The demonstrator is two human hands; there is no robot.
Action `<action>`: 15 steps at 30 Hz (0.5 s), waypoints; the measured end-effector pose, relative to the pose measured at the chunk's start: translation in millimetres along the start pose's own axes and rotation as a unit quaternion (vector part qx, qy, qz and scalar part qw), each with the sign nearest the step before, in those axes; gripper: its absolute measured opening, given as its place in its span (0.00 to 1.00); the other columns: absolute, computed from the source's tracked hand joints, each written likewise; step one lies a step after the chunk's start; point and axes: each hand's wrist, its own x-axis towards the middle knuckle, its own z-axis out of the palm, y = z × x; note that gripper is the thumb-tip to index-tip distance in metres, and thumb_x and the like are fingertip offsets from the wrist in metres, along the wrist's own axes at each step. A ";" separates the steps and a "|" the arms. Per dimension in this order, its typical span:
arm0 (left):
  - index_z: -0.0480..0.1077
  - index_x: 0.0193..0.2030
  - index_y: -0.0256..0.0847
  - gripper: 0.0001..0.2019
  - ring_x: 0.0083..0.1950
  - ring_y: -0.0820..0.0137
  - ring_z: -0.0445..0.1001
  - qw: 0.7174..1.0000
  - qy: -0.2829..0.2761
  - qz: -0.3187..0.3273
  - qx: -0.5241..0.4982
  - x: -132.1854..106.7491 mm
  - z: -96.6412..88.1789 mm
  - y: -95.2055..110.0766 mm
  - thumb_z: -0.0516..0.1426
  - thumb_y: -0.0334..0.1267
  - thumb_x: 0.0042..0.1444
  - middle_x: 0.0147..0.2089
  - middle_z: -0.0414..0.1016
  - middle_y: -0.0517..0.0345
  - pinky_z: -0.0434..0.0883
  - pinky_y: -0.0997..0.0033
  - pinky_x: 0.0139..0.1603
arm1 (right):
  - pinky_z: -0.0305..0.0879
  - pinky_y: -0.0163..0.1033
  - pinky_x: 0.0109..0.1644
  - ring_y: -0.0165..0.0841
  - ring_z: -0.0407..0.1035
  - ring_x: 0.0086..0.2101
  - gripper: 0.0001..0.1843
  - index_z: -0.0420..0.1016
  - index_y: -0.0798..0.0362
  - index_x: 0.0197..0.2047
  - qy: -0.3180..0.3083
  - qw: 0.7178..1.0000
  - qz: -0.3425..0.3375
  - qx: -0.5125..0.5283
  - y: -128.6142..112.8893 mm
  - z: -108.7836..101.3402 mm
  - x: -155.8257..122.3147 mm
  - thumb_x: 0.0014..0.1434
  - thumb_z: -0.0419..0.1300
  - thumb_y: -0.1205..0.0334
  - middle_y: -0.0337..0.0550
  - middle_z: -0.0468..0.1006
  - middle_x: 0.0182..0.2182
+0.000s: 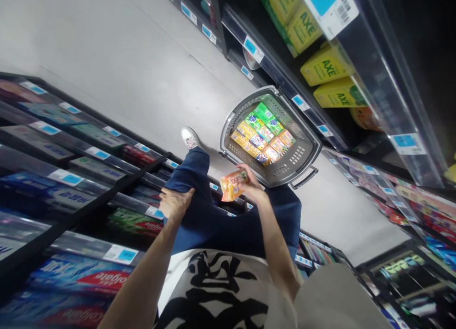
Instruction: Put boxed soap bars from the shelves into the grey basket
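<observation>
My right hand (253, 184) is closed on an orange soap packet (233, 183), held above my knees just in front of a grey shopping basket (306, 144). Inside the basket lie several green, yellow and orange soap packets (263, 132). Fingers spread, my left hand (174, 202) rests flat on my left thigh in blue jeans and holds nothing. I am crouching in a shop aisle, and the view is tilted.
Shelves of toothpaste boxes (89, 277) run along the left. Shelves with yellow AXE boxes (327, 65) and blue price tags stand at the upper right. A grey floor (117, 53) stretches ahead, with my white shoe (188, 137) on it.
</observation>
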 end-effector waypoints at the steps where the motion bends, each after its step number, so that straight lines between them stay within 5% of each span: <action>1: 0.62 0.62 0.23 0.48 0.55 0.39 0.79 1.000 0.006 0.003 0.001 -0.2 0.5 -0.1 0.71 0.60 0.47 0.57 0.75 0.25 0.76 0.48 0.57 | 0.73 0.39 0.45 0.36 0.72 0.41 0.43 0.66 0.47 0.57 0.036 0.999 -0.005 -0.003 -0.7 -10.5 -3.4 0.40 0.75 0.46 0.39 0.74 0.42; 4: 0.61 0.63 0.21 0.48 0.56 0.38 0.79 1.000 0.008 0.015 0.002 -0.3 1.6 -0.1 0.70 0.60 0.49 0.57 0.74 0.22 0.76 0.49 0.56 | 0.71 0.38 0.45 0.35 0.71 0.40 0.33 0.68 0.49 0.52 0.162 0.983 -0.043 -0.074 -5.3 -39.5 -12.4 0.47 0.72 0.45 0.40 0.74 0.42; 8: 0.62 0.63 0.22 0.48 0.55 0.39 0.80 1.000 0.006 0.008 0.009 0.4 1.7 0.9 0.70 0.60 0.48 0.56 0.74 0.23 0.76 0.50 0.55 | 0.68 0.38 0.46 0.35 0.71 0.39 0.24 0.72 0.53 0.46 0.298 0.908 -0.138 -0.261 -22.5 -60.7 -22.0 0.61 0.63 0.40 0.42 0.76 0.39; 11: 0.62 0.62 0.24 0.46 0.55 0.39 0.80 1.000 0.007 0.011 0.007 0.8 1.7 1.7 0.69 0.61 0.49 0.56 0.75 0.22 0.76 0.50 0.53 | 0.66 0.38 0.42 0.34 0.70 0.35 0.24 0.73 0.53 0.48 0.349 0.864 -0.166 -0.322 -36.0 -58.2 -21.8 0.67 0.58 0.39 0.41 0.76 0.36; 15: 0.62 0.63 0.23 0.49 0.55 0.40 0.80 1.000 0.011 0.008 0.014 -0.5 1.4 3.5 0.70 0.63 0.47 0.56 0.75 0.23 0.76 0.50 0.55 | 0.65 0.37 0.41 0.33 0.69 0.35 0.23 0.72 0.53 0.46 0.377 0.853 -0.228 -0.280 -43.9 -40.5 -9.5 0.69 0.54 0.40 0.42 0.75 0.35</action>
